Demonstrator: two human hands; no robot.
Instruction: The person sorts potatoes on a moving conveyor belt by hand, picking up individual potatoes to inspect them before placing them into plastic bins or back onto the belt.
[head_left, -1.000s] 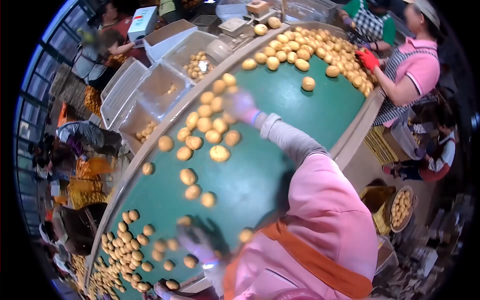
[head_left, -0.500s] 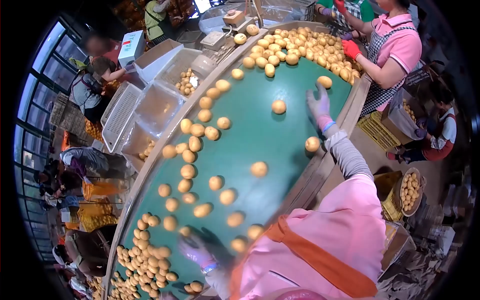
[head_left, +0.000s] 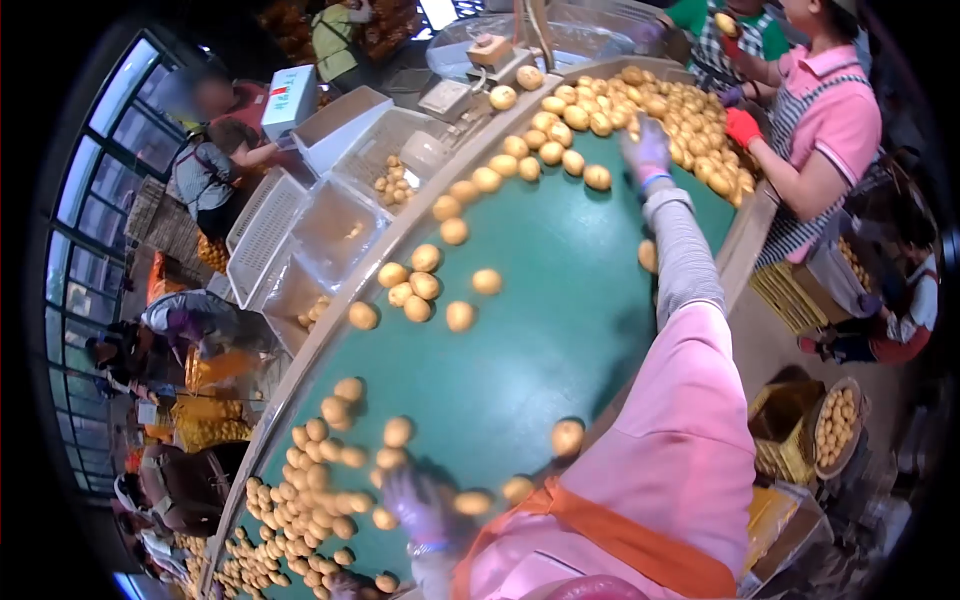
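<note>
A round green table (head_left: 520, 330) carries many yellow-brown potatoes (head_left: 424, 286). My right hand (head_left: 646, 148), in a pale purple glove, reaches far out over the big heap of potatoes (head_left: 660, 105) at the table's far side, fingers spread, nothing visibly held. My left hand (head_left: 412, 503), also gloved, hovers low over the near edge among scattered potatoes (head_left: 471, 502), fingers apart; it is blurred. I wear a pink top with an orange strap.
White plastic crates (head_left: 335, 225) line the table's left rim, some holding potatoes. A person in a pink shirt with a red glove (head_left: 742, 126) works at the far right. A basket of potatoes (head_left: 836, 425) stands on the floor at right. Other people sit at left.
My right hand has swung from the table's left side across to the right rim, then forward onto the far potato heap. The potatoes have travelled round with the table. My left hand stays near the edge.
</note>
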